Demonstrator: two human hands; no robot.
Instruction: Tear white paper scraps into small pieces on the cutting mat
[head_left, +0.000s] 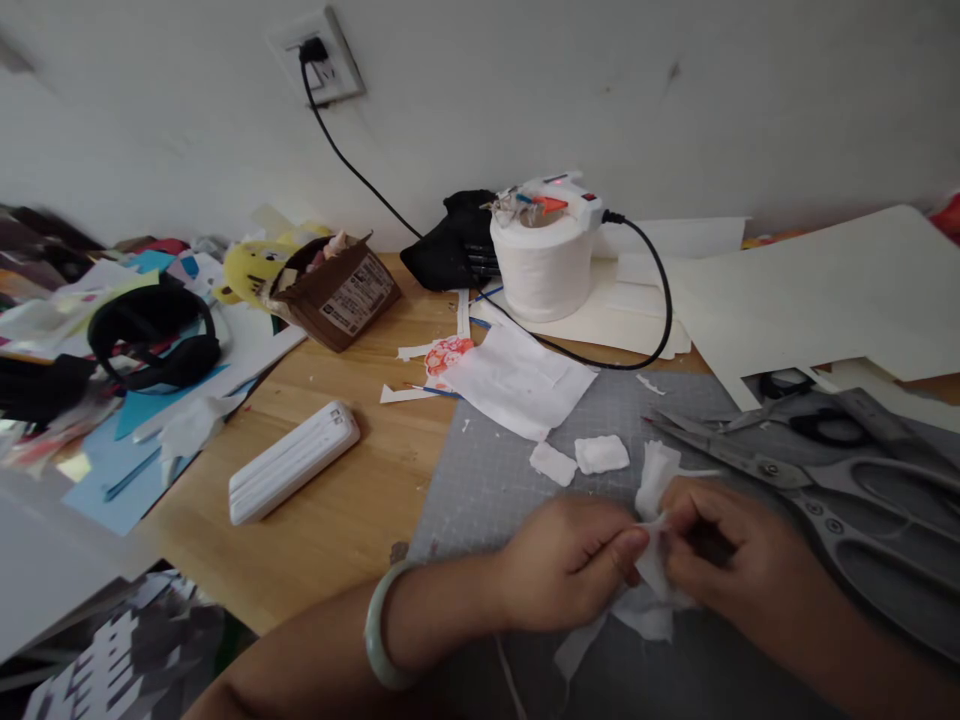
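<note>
My left hand, with a pale bangle on its wrist, pinches a thin white strip of soft tissue-like material between thumb and fingers. My right hand grips the same material a little to the right, so the two hands almost meet. More of the white material sticks up behind the fingers and hangs below them over the grey cutting mat. Whether it is cloth or paper I cannot tell. Just beyond the hands lie two small white pads and a larger white sheet.
Large metal scissors lie right of my right hand, beside black-handled scissors. Behind stands a white roll carrying a corded device. A white power bank, cardboard box and black headphones are leftward.
</note>
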